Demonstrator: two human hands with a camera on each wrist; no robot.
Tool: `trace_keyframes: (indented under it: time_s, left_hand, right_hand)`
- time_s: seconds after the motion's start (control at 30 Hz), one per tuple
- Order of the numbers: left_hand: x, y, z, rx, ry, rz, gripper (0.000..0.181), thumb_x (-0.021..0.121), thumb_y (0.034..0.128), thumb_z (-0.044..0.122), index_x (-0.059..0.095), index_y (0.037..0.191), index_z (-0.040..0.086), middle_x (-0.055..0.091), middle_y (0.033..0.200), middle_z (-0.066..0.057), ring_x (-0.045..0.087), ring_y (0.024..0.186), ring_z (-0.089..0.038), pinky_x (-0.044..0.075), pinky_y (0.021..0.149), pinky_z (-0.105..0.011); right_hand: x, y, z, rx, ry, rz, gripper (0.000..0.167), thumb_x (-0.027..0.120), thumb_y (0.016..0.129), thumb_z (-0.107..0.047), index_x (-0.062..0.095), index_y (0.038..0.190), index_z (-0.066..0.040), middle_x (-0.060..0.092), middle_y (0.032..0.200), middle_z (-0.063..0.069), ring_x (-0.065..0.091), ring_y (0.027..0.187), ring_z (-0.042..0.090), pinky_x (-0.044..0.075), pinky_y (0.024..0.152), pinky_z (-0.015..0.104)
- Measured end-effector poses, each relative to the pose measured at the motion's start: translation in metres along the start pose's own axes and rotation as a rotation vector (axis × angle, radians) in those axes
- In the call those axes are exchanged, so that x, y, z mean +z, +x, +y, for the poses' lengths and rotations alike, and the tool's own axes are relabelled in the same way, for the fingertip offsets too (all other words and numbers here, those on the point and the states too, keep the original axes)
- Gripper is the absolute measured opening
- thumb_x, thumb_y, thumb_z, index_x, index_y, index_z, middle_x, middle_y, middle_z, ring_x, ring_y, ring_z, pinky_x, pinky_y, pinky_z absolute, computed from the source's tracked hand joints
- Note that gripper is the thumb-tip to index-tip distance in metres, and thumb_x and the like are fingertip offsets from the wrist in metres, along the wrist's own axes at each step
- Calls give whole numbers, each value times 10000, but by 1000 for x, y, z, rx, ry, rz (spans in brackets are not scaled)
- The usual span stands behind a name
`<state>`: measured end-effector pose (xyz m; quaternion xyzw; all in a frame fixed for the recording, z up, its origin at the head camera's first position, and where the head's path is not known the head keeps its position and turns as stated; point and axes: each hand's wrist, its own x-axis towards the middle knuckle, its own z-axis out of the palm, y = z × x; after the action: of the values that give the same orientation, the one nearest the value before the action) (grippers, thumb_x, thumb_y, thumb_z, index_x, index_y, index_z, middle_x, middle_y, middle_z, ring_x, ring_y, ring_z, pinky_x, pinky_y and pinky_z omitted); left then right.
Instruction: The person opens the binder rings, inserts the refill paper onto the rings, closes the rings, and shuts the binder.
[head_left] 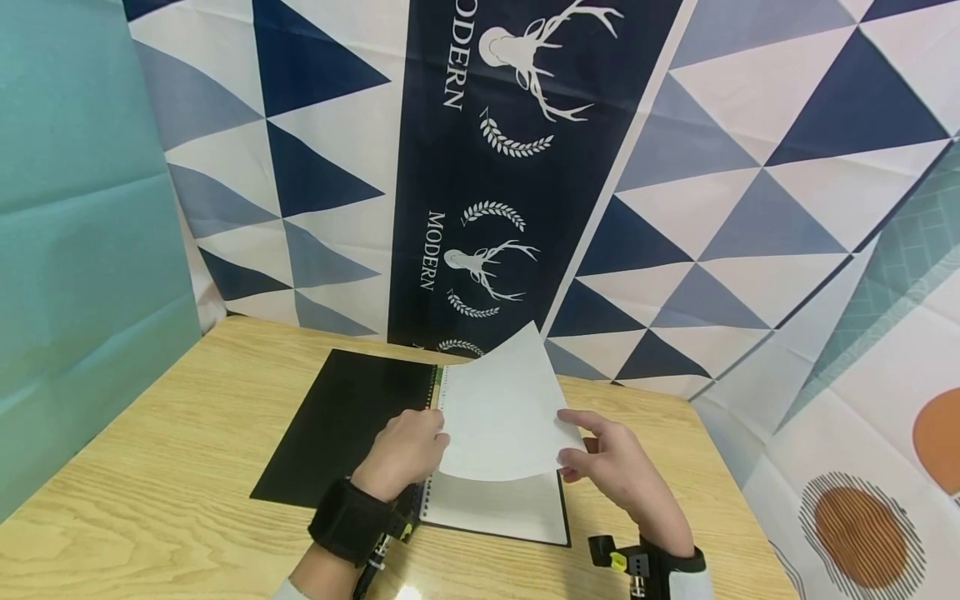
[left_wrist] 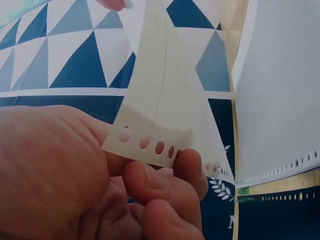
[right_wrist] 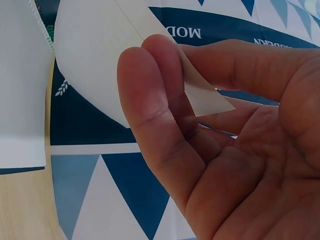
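A loose white sheet of paper (head_left: 502, 417) is held up, slightly bowed, over an open loose-leaf notebook. My left hand (head_left: 405, 454) pinches its punched edge; in the left wrist view the row of holes in the sheet (left_wrist: 145, 117) shows beside the fingers. At the opposite edge, my right hand (head_left: 611, 462) grips the sheet between thumb and fingers, and a corner of the sheet (right_wrist: 207, 100) pokes out in the right wrist view. Beneath lie the notebook's white pages (head_left: 495, 504), also punched. Its black cover (head_left: 337, 425) lies flat to the left.
The notebook rests on a light wooden table (head_left: 165, 467). Behind the table hangs a patterned cloth (head_left: 330, 167) with triangles and deer heads. A teal cloth (head_left: 82, 208) borders the left side, and a white cloth with orange circles (head_left: 855, 525) the right.
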<state>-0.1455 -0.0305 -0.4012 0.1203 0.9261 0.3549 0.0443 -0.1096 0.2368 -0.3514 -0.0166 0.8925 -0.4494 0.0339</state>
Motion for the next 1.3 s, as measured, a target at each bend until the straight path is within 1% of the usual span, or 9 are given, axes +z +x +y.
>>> trace_keyframes:
  time_s: [0.17, 0.37, 0.47, 0.57, 0.7, 0.8, 1.13, 1.3]
  left_hand:
    - [0, -1, 0, -7, -2, 0, 150, 588, 1010, 135, 681, 1005, 17, 559, 715, -73, 518, 542, -191, 399, 495, -301]
    - [1, -1, 1, -13, 6, -2, 156, 598, 1008, 142, 680, 1028, 10, 566, 728, -76, 523, 550, -193, 400, 499, -301]
    - [1, -1, 1, -6, 15, 3, 159, 605, 1005, 141, 683, 1034, 6, 567, 731, -75, 520, 550, -191, 390, 496, -299]
    - [2, 0, 1, 2, 22, 8, 150, 604, 1004, 140, 684, 1002, 13, 561, 718, -72, 512, 547, -189, 381, 492, -298]
    - [2, 1, 1, 0, 31, 7, 148, 600, 1006, 146, 681, 969, 28, 553, 705, -65, 509, 554, -190, 377, 498, -300]
    - [3, 0, 1, 1, 40, 8, 146, 606, 1002, 146, 683, 974, 25, 550, 707, -64, 509, 564, -193, 373, 506, -303]
    - [4, 0, 2, 12, 59, 10, 149, 611, 999, 138, 689, 977, 13, 538, 692, -66, 504, 561, -187, 361, 506, -293]
    - [6, 1, 2, 19, 65, 12, 149, 614, 997, 136, 690, 978, 9, 529, 680, -64, 499, 552, -187, 356, 500, -292]
  right_hand:
    - [1, 0, 1, -8, -17, 1, 607, 676, 873, 58, 493, 1451, 40, 602, 1323, 322, 722, 713, 224, 608, 669, 335]
    - [2, 1, 1, -16, -29, 0, 612, 674, 873, 62, 485, 1455, 43, 566, 1368, 331, 709, 707, 201, 606, 665, 333]
    - [2, 1, 1, -13, -29, 1, 611, 673, 871, 65, 488, 1453, 42, 574, 1356, 330, 711, 708, 208, 606, 664, 332]
    - [1, 0, 1, -9, -22, 3, 606, 669, 871, 71, 494, 1450, 39, 590, 1335, 325, 718, 716, 228, 607, 664, 328]
    - [1, -1, 1, -5, -12, 3, 602, 665, 871, 78, 495, 1448, 39, 605, 1311, 319, 723, 724, 246, 608, 661, 323]
    - [1, 0, 2, -11, -14, 0, 605, 668, 870, 74, 491, 1448, 45, 608, 1305, 320, 722, 723, 240, 608, 660, 324]
    - [0, 1, 2, -3, -13, -1, 608, 665, 873, 75, 484, 1453, 47, 605, 1311, 319, 727, 732, 258, 609, 663, 330]
    - [1, 1, 2, -11, -19, -4, 608, 667, 874, 72, 484, 1453, 50, 577, 1351, 325, 721, 726, 235, 609, 663, 331]
